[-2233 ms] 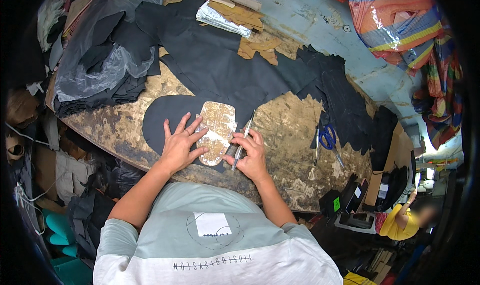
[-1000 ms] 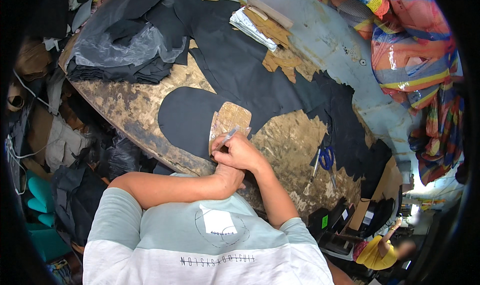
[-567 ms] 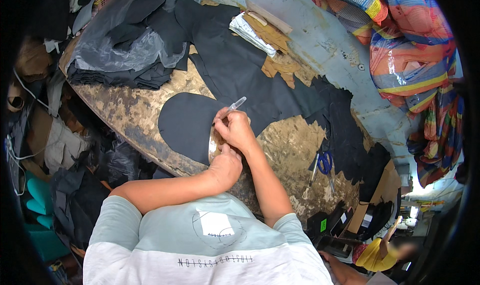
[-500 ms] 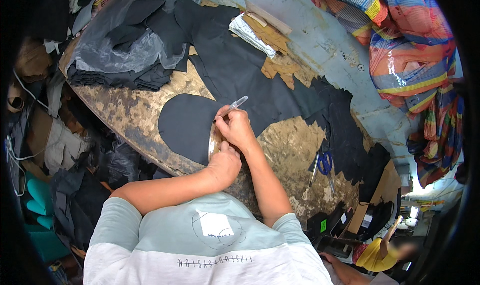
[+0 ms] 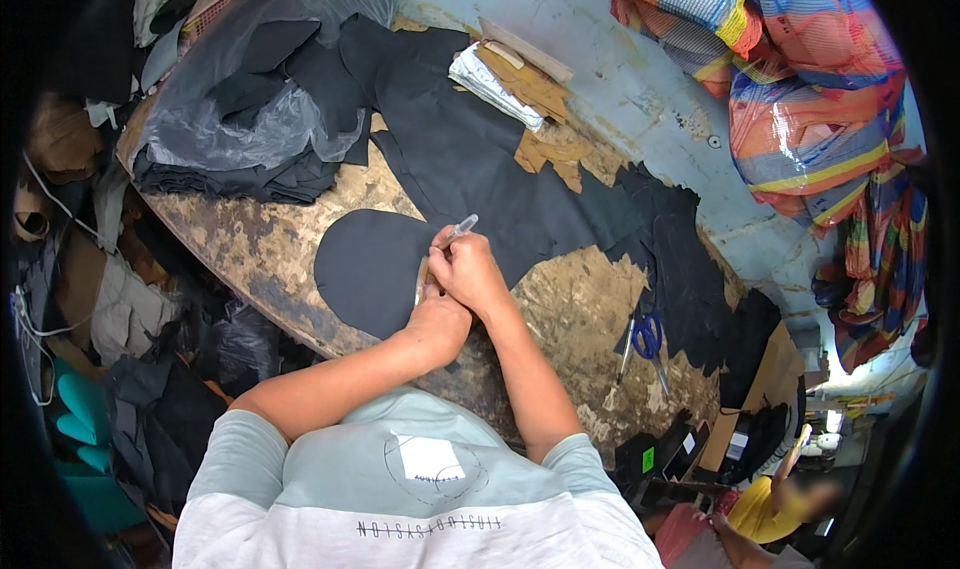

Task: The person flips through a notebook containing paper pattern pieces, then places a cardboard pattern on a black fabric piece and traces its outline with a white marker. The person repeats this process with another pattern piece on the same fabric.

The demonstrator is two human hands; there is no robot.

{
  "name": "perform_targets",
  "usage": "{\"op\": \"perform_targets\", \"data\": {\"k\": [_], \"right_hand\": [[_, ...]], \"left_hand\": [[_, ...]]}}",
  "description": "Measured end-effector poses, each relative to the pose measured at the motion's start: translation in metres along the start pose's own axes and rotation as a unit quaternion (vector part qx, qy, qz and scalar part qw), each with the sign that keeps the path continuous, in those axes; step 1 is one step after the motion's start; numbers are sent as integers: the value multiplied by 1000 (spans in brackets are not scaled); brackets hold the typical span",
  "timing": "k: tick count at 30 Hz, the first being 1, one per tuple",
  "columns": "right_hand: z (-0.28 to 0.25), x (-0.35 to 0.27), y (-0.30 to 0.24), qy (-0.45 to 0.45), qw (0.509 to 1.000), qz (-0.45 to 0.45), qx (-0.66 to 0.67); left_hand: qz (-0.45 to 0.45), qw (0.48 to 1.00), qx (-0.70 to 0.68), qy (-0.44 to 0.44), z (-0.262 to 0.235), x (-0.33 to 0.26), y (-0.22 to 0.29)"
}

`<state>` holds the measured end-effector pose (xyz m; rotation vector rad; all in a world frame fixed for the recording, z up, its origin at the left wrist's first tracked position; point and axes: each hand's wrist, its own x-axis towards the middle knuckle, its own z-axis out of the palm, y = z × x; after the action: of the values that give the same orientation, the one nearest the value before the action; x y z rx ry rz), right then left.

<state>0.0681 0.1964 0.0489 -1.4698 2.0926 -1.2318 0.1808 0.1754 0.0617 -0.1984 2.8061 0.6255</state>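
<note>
A black flat piece (image 5: 368, 269) with a rounded end, leather-like or fabric, lies on the worn wooden table. Across its right part lies a narrow tan strip (image 5: 422, 281) with a pale edge. My left hand (image 5: 440, 329) is curled over the near end of this strip, pressing it against the black piece. A clear-barrelled pen (image 5: 463, 227) is pinched in my right hand (image 5: 470, 274), slanting up and to the right. My right hand rests just beyond the left one, the two touching or nearly so. The pen's tip is hidden behind my fingers.
A large black sheet (image 5: 470, 159) spreads behind my hands. Black pieces under clear plastic (image 5: 290, 114) sit far left. Folded paper (image 5: 495, 87) and brown scraps (image 5: 545, 154) lie beyond; blue-handled scissors (image 5: 648, 336) lie right. A person in yellow (image 5: 765, 514) is at lower right.
My left hand has slid farther along the tan strip and covers more of it. My right hand, still with the pen, has shifted slightly. The whole view has tilted a little.
</note>
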Motion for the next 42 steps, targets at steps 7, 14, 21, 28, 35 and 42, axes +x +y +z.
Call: {"op": "perform_targets", "data": {"k": [7,14,21,28,35,42], "right_hand": [[-10,14,9,50,997,53,9],[-17,11,19,103,990,94,3],[-38,-23,31,193,972,120,-55],[-35,-62,21,186,969,107,-120],[-20,-91,34,244,958,145,43],[-24,-102,18,199,973,43,-110]], "left_hand": [[-30,999,17,42,9,11,-7],[-69,996,-56,-10,-7,19,-10],[-76,994,-73,-12,-7,24,-15],[-80,993,-85,4,-4,24,-17],[-72,990,-121,26,-9,19,-19],[-51,984,-158,64,-3,18,-31]]}}
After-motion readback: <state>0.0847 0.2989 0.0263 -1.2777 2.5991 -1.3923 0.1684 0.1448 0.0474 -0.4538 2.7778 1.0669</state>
